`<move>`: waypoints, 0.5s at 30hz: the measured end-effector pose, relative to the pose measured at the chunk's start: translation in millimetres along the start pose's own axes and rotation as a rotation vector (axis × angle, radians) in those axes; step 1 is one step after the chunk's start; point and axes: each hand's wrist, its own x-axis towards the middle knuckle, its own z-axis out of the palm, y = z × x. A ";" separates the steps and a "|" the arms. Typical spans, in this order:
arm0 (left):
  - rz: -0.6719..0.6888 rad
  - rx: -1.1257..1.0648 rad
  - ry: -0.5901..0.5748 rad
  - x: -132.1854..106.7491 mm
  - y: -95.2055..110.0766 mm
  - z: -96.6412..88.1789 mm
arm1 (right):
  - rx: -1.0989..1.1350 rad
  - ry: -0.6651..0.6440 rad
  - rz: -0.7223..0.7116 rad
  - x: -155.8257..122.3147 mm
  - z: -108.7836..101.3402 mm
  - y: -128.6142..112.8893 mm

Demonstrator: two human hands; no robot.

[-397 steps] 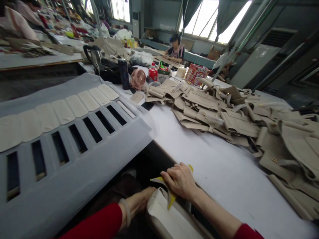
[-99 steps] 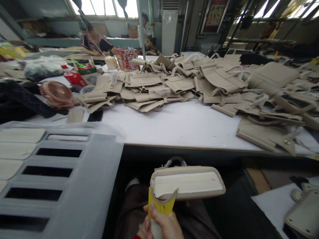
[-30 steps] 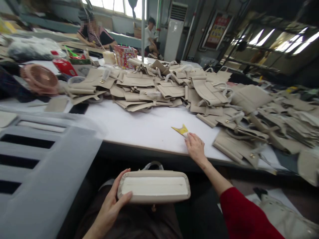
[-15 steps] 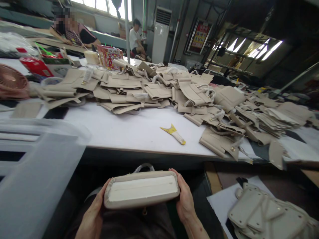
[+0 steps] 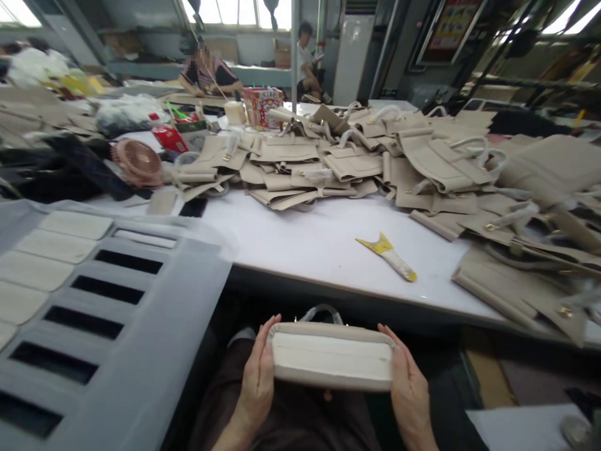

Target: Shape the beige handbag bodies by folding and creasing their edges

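Note:
A beige handbag (image 5: 331, 357) rests upside down on my lap, its pale bottom panel facing up. My left hand (image 5: 257, 379) clasps its left end and my right hand (image 5: 409, 388) clasps its right end, fingers curled round the edges. A yellow-tipped scraper tool (image 5: 387, 256) lies by itself on the white table (image 5: 323, 244), beyond the bag and apart from both hands.
A large heap of beige bag pieces (image 5: 422, 163) covers the far and right side of the table. A grey slotted rack (image 5: 94, 313) with cream panels stands at my left. A pink fan (image 5: 138, 162), a red box (image 5: 261, 107) and clutter sit further back. Two people work at a far table.
My right hand left the scraper tool on the table a second ago and came back to the bag's right end. Both hands now grip the bag; the view has swung left.

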 end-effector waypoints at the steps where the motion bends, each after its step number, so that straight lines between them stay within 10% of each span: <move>1: -0.017 -0.020 -0.008 -0.8 0.7 -1.6 | -0.017 -0.001 -0.010 0.2 -0.4 -1.1; 8: -0.358 -0.527 -0.066 -7.2 13.3 -12.5 | -0.014 -0.009 -0.034 -3.2 -6.8 0.8; 15: -0.300 -0.212 -0.062 -2.3 23.1 -17.6 | 0.001 0.039 -0.055 -6.1 -2.2 -1.5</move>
